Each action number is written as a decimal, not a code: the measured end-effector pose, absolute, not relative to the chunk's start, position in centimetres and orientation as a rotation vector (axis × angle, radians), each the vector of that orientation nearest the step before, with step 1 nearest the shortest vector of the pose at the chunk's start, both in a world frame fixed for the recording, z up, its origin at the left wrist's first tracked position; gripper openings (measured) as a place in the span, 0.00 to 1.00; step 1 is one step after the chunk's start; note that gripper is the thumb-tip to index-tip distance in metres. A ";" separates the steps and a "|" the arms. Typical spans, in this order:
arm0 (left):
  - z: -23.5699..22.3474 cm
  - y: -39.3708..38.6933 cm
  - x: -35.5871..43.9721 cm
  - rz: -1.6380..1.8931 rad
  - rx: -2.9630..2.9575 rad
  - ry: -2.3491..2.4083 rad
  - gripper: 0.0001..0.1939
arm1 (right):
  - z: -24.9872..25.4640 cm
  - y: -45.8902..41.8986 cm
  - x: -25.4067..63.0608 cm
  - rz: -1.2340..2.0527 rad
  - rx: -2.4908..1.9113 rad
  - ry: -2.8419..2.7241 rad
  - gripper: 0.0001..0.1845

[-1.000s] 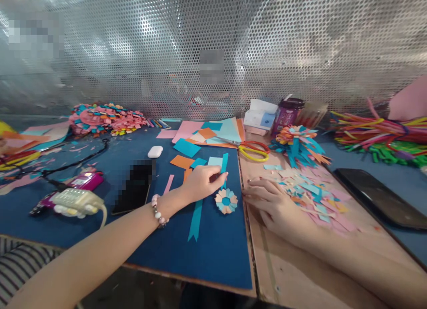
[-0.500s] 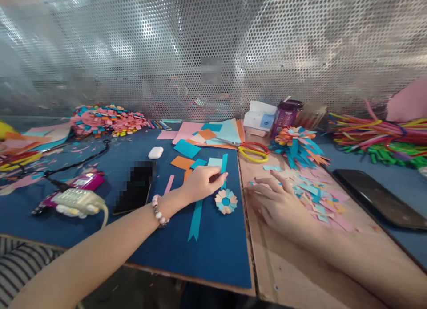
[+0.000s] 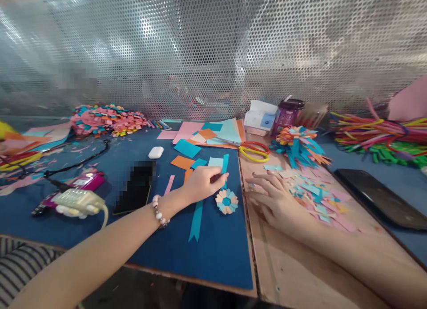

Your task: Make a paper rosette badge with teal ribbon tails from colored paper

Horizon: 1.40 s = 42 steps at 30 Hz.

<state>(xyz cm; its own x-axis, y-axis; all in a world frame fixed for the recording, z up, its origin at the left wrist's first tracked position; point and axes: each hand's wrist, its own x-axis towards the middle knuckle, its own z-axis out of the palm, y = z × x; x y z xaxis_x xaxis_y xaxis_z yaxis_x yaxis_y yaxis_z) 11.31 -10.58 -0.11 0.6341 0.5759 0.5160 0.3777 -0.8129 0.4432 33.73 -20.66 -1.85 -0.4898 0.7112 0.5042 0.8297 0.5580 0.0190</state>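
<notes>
My left hand [image 3: 203, 183], with a beaded bracelet at the wrist, is closed with thumb and fingers pinched on a blue paper strip [image 3: 225, 161], whose upper end sticks up past the fingers. Below the hand, a longer blue paper strip with a notched end [image 3: 196, 224] lies on the blue tabletop; I cannot tell if the two are one piece. Close to the left thumb lies a round paper rosette [image 3: 227, 201] with peach and light blue petals. My right hand [image 3: 275, 202] rests palm down on the bare wooden strip, fingers spread, holding nothing, beside small paper cuttings [image 3: 315, 193].
Scissors [image 3: 255, 151] lie behind the hands near coloured paper sheets [image 3: 188, 132]. A paper flower bunch [image 3: 296, 144], a purple jar [image 3: 287, 115] and a white box [image 3: 260, 118] stand at back right. Phones [image 3: 383, 197] [image 3: 136, 189] flank the work area; perforated metal rises behind.
My right hand has shifted slightly left, its fingers drawing closer together over the wood. The left hand keeps its pinch on the blue paper strip with almost no movement.
</notes>
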 end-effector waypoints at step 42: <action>0.0 -10.7 11.3 0.934 2.587 0.758 0.18 | -1.4 -20.2 34.2 -0.438 -1.174 -2.382 0.21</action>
